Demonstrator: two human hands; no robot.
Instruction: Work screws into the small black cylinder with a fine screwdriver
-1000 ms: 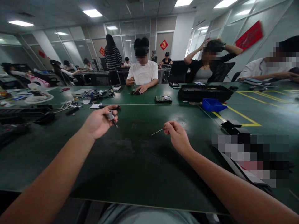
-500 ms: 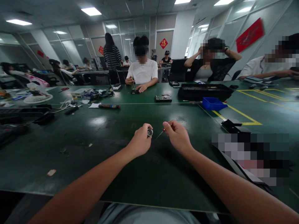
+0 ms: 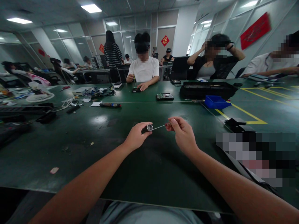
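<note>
Over the middle of the green table (image 3: 140, 161), my left hand (image 3: 137, 136) grips a small dark cylinder (image 3: 149, 128) with a silvery open end facing me. My right hand (image 3: 183, 132) pinches the reddish handle of a thin screwdriver (image 3: 160, 127). Its metal shaft points left, and the tip is at the lower rim of the cylinder's open end; whether it touches cannot be made out.
Beyond my hands lie a hard drive (image 3: 164, 96), a black tray (image 3: 207, 90), a blue bin (image 3: 217, 102) and a dark pen-like tool (image 3: 110, 105). Cables (image 3: 95, 91) are piled at the left. Across the table, a person (image 3: 144, 70) works on a small device.
The screwdriver has swung flatter, and its tip has come to the cylinder's end. My right hand has shifted slightly right, and my left fingers have changed their hold on the cylinder.
</note>
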